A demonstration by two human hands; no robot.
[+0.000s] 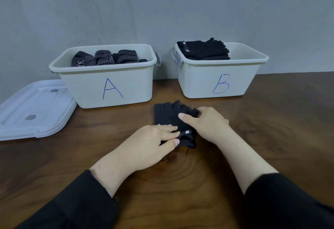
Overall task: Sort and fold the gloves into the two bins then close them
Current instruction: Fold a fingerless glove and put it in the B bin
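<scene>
Where the two hands meet: a black knit glove [169, 115] lies flat on the wooden table [271, 120], in front of the gap between the two bins.
Glove material: soft, matte, fuzzy knit; short stubby finger ends; a small pale tag at the cuff.
Glove axis: long axis runs near to far, tilted slightly; the finger ends point away towards the bins, the cuff points towards the person.
Left hand [150, 144]: lies on the near left part of the glove, fingers fairly straight, thumb and fingertips pinching the cuff edge beside the tag.
Right hand [204, 122]: rests on the right side of the glove, thumb stretched flat over the knit, the other fingers curled round the glove's right edge.
Bin A [108, 84]: cream plastic, smooth, rectangular with rounded corners and a rolled rim; a blue handwritten "A" on the front; lid off.
In bin A: rolled dark gloves with a pale dotted pattern [104, 58], bundled side by side.
Bin B [218, 80]: same cream plastic tub to the right, a blue "B" on the front, grey clip latch on its left end; lid off.
In bin B: plain black gloves [204, 49] folded flat, stacked at the left end, rising above the rim.
Lid [34, 107]: translucent white plastic, flat with a raised rim, lying on the table left of bin A, touching it.
Table: dark brown wood with swirling grain.
Sleeves [81, 201]: black cloth to both wrists.
Wall [162, 12]: grey, scuffed, matte.
</scene>
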